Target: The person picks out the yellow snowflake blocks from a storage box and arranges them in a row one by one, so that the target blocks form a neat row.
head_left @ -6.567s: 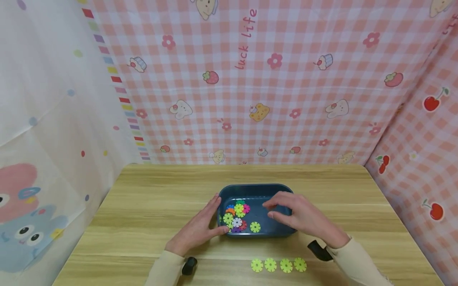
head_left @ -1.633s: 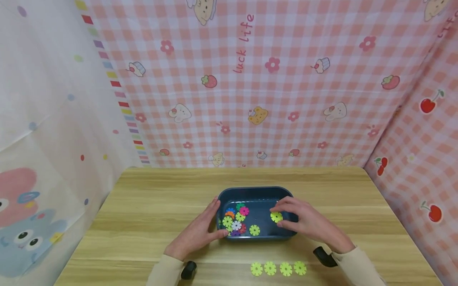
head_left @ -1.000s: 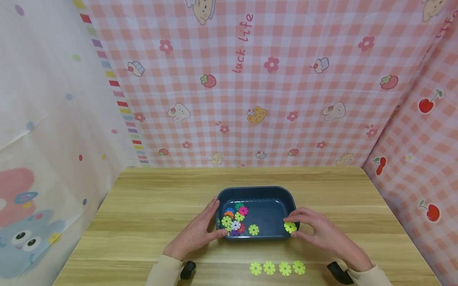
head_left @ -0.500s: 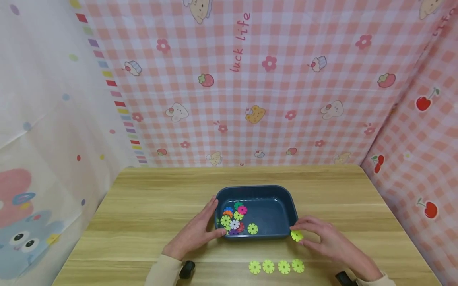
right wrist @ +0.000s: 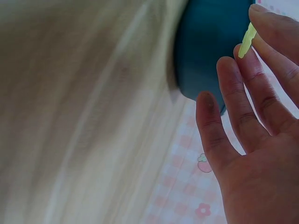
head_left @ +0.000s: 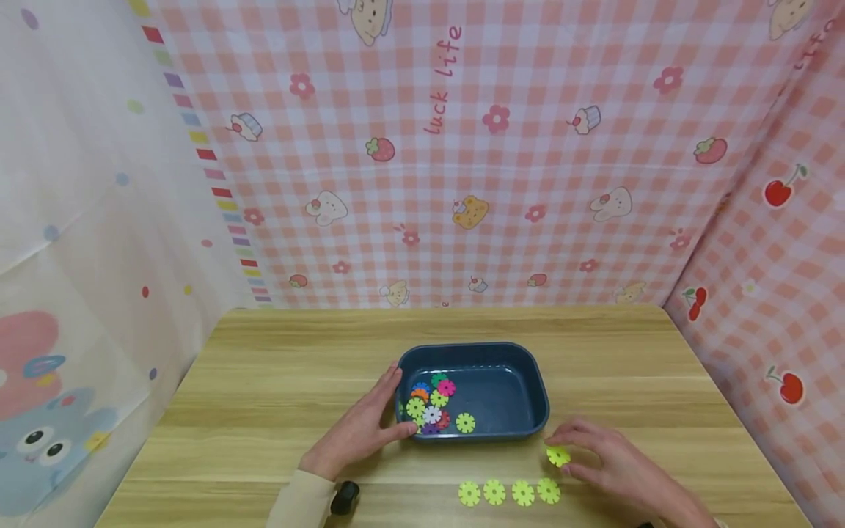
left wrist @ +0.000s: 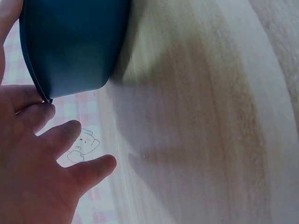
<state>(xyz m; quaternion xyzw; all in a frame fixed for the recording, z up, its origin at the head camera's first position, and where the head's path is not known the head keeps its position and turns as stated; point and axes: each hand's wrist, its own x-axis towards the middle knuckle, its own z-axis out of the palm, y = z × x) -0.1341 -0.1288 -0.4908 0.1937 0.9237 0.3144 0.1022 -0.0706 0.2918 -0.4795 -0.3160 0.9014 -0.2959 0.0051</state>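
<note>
My right hand (head_left: 614, 462) pinches a yellow-green notched plastic disc (head_left: 557, 456) between thumb and fingers, just off the near right corner of a dark blue bin (head_left: 508, 434). Edge-on, the same disc (right wrist: 247, 41) shows at the fingertips in the right wrist view. My left hand (head_left: 359, 433) rests against the bin's left end, thumb on the near rim, other fingers spread along the side. In the left wrist view, some fingertips touch the rim (left wrist: 39, 88). A row of several yellow-green discs (head_left: 494, 492) lies in front of the bin.
Inside the bin, mixed coloured discs (head_left: 432, 415) pile at the left, and one yellow-green disc (head_left: 465, 422) lies apart. The wooden table (head_left: 297, 352) meets a pink checked cloth (head_left: 561, 242) at the back, with more cloth at both sides.
My right hand reached into the bin, pinched a yellow-green disc, and carried it over the near right rim towards the table front. My left hand has stayed at the bin's left end.
</note>
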